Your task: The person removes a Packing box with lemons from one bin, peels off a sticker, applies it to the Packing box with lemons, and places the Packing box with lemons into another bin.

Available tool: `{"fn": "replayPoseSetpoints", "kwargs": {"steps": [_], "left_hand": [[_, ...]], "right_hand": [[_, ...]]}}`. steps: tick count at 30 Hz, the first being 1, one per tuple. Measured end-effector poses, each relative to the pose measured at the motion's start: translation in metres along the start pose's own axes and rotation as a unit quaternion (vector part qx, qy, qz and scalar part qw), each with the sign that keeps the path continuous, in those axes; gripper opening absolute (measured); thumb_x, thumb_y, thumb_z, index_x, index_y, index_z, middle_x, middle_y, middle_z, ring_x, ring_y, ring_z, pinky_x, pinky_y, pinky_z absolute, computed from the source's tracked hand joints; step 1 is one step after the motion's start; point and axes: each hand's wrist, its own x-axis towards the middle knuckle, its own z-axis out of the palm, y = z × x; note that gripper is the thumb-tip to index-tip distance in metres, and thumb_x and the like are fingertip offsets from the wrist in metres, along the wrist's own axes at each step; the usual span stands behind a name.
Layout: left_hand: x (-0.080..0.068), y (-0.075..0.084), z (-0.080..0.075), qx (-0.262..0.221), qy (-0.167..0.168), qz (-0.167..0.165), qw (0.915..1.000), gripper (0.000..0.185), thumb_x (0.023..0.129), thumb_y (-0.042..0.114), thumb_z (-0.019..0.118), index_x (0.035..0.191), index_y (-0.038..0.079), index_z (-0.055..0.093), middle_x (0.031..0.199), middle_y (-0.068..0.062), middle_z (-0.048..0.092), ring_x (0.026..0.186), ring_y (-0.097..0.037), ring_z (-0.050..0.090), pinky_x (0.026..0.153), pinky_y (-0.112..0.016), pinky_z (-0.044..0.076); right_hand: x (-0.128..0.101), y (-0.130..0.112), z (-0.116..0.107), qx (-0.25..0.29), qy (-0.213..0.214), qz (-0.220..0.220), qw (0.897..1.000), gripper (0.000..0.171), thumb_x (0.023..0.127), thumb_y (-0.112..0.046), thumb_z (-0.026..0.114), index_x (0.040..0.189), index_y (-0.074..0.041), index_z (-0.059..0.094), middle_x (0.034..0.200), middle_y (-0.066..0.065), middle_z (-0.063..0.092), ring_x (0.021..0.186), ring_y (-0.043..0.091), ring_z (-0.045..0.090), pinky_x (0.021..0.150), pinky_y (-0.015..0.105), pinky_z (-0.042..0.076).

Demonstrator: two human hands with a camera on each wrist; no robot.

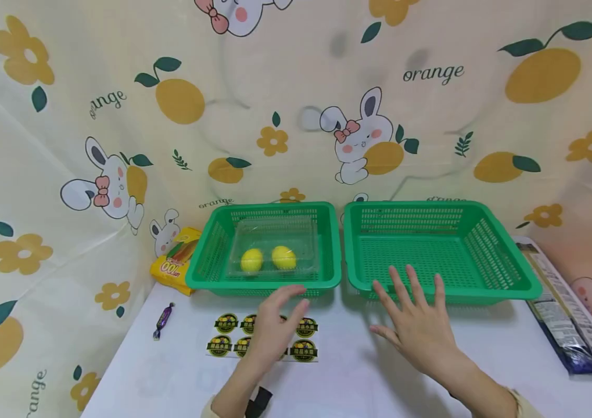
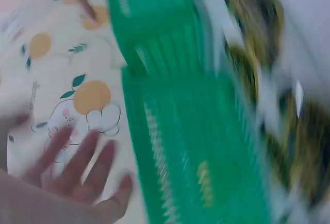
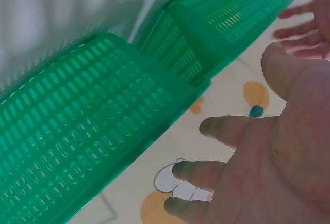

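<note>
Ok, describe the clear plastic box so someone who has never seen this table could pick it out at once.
Two green baskets sit side by side at the back of the white table. Look in the left basket, just beyond the left hand: the clear plastic box lies on its floor. It alone is see-through, with two yellow lemons inside; the right basket holds nothing.

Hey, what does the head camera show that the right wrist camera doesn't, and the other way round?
Only the head view shows the clear box with two lemons inside the left basket, the sticker sheet under the left hand, a wrapped candy, a yellow packet and a dark packet at the far right. Only the right wrist view shows the right hand's palm close up and the baskets' outer slotted walls. Both show the right hand, open, and the two green baskets, including the empty right basket.
</note>
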Motion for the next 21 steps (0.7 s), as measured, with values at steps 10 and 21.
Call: {"fn": "replayPoseSetpoints", "kwargs": {"steps": [10,21], "left_hand": [[-0.001,-0.013,-0.013,-0.598,0.215,-0.222,0.7399,0.044,0.104,-0.002,0.043,0.143,-0.010,0.023,0.132,-0.022,0.036,0.124,-0.030,0.048,0.111,-0.033,0.040],[0.012,-0.030,-0.004,-0.615,0.301,-0.225,0.6934,0.042,0.101,-0.005,0.048,0.138,-0.007,0.029,0.125,-0.021,0.038,0.110,-0.027,0.055,0.102,-0.031,0.048]], "right_hand": [[0.003,0.001,0.001,0.003,0.000,0.003,1.000,0.074,0.091,-0.058,0.060,0.150,-0.016,0.046,0.158,0.020,0.032,0.148,0.043,0.017,0.111,0.074,0.007],[0.014,0.003,0.002,0.026,0.028,0.015,0.999,0.073,0.091,-0.053,0.063,0.150,-0.013,0.046,0.156,0.021,0.034,0.143,0.045,0.028,0.110,0.074,0.009]]}}
